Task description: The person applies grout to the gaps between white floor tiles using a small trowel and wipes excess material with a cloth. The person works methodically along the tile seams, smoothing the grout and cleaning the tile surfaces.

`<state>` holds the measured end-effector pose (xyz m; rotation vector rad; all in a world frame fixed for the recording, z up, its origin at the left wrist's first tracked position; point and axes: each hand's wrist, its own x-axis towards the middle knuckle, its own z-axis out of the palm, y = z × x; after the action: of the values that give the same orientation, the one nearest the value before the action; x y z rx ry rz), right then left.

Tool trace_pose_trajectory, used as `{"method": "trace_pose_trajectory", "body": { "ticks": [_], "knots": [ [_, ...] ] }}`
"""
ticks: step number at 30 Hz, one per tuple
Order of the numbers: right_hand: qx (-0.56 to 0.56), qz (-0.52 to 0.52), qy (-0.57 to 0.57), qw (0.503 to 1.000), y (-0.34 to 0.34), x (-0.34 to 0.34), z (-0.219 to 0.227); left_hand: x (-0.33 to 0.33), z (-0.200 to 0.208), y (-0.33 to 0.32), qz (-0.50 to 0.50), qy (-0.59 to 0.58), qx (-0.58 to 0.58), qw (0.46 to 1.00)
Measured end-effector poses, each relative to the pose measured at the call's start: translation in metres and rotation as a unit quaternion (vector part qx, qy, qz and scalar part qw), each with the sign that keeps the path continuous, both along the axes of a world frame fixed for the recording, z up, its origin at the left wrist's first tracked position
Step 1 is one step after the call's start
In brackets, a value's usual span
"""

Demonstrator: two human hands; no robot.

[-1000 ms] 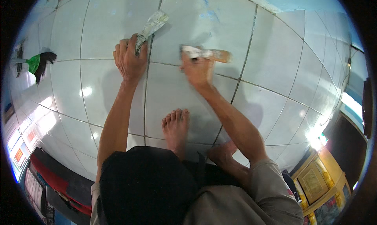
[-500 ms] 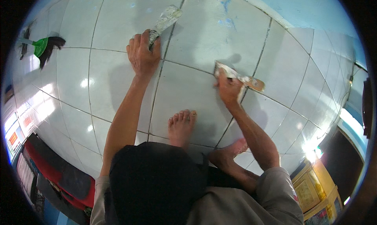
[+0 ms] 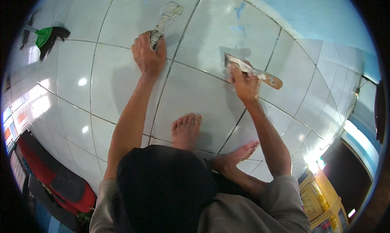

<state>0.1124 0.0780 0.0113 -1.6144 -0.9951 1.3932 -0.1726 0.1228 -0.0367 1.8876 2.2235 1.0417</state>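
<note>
My left hand [image 3: 147,57] is closed around the handle of a putty-smeared putty knife [image 3: 170,15]. Its pale, crusted blade points away from me over the white floor tiles [image 3: 195,95]. To the right, my right hand [image 3: 245,84] grips a second putty knife with a wooden handle [image 3: 273,80]. This one lies slantwise, its whitish-smeared blade toward the upper left and its handle sticking out to the right. A shadow shows on the tile just behind that blade; whether its edge touches the floor I cannot tell.
Blue marks [image 3: 239,19] stain the tile near the light-blue wall [image 3: 317,13]. A green broom head [image 3: 45,37] is at the far left. Red and dark-grey seating [image 3: 61,180] stands at the lower left, a yellow wooden cabinet [image 3: 315,200] at the lower right. My bare feet [image 3: 187,129] are between my arms.
My right hand and its putty knife have shifted a little to the right, and the knife's handle now extends further out. My left hand keeps its grip, nearly still.
</note>
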Motion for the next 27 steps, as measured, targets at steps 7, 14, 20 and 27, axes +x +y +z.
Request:
{"method": "trace_pose_trajectory", "body": {
  "ticks": [7, 14, 20, 27],
  "knots": [
    [0.025, 0.011, -0.089, 0.996, -0.011, 0.044, 0.02, 0.003, 0.004, -0.001, 0.018, -0.036, -0.046, 0.998],
    [-0.064, -0.096, 0.152, 0.982, -0.003, 0.011, 0.028, 0.074, 0.062, -0.032, 0.022, -0.44, -0.148, 0.885],
    [-0.092, -0.151, 0.245, 0.953, -0.003, -0.026, 0.028, 0.126, 0.085, -0.041, -0.031, -0.541, -0.26, 0.799],
    [-0.075, -0.088, 0.229, 0.967, -0.015, -0.029, 0.022, 0.111, 0.079, -0.038, -0.047, -0.582, -0.286, 0.76]
  ]
}}
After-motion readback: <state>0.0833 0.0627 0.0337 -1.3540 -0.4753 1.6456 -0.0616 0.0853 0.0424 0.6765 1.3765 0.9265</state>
